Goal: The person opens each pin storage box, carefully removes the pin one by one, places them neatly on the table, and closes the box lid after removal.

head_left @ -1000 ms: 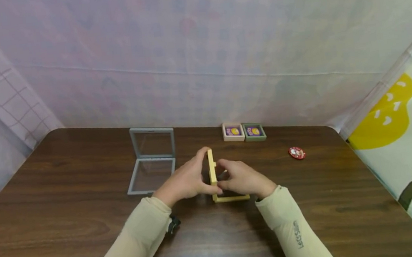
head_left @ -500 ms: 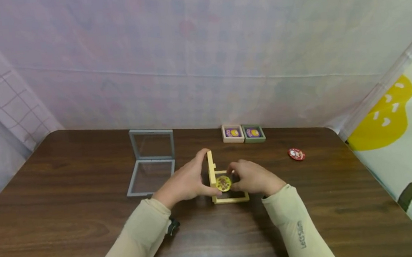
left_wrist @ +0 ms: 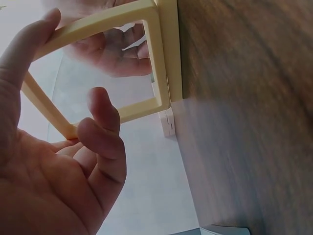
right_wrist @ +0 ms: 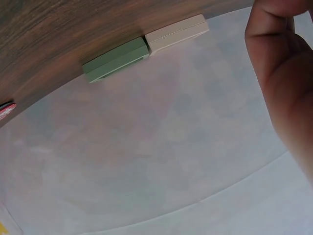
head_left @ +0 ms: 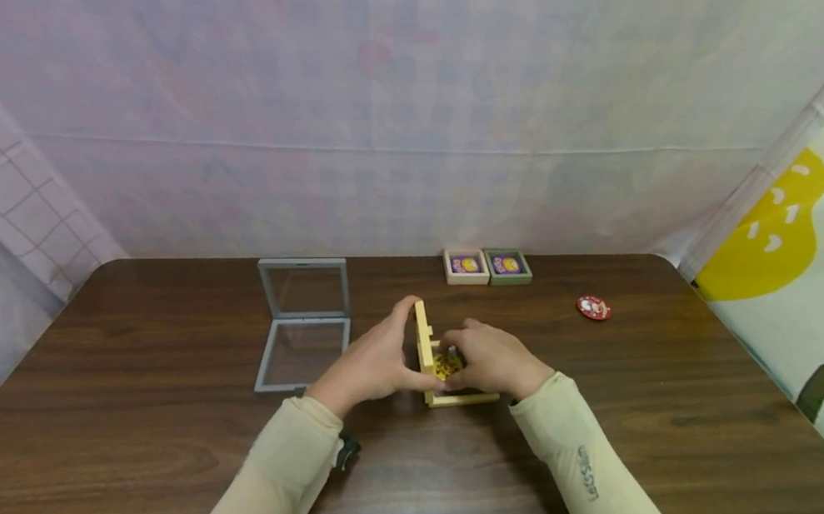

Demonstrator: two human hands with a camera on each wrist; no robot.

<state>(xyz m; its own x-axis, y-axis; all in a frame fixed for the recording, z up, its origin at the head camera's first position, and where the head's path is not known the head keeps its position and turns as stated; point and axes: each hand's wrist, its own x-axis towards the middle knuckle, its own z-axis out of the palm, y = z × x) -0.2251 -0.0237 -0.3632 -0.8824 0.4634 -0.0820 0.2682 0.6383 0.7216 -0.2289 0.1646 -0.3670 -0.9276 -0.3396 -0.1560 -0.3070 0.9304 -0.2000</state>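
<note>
A pale yellow hinged display frame (head_left: 465, 400) stands opened on the table in the head view, its lid upright and its lower half flat. My left hand (head_left: 374, 363) grips the lid by opposite edges; the left wrist view shows its clear window within the yellow rim (left_wrist: 155, 54). Just right of the lid, my right hand (head_left: 496, 357) pinches a round yellow patterned badge (head_left: 446, 364) over the lower half. The right fingers hide part of that badge. Only some curled fingers of the right hand (right_wrist: 288, 73) enter the right wrist view.
A larger grey-blue frame (head_left: 265, 364) stands opened to the left. Along the back sit a cream box (head_left: 469, 281) and a green box (head_left: 511, 280), side by side, each with a purple and yellow picture. A red round badge (head_left: 594, 307) lies at the right.
The yellow badge first came into sight facing up by the right fingers, which then moved left over it, covering part of it. The left hand keeps its grip on the lid.
</note>
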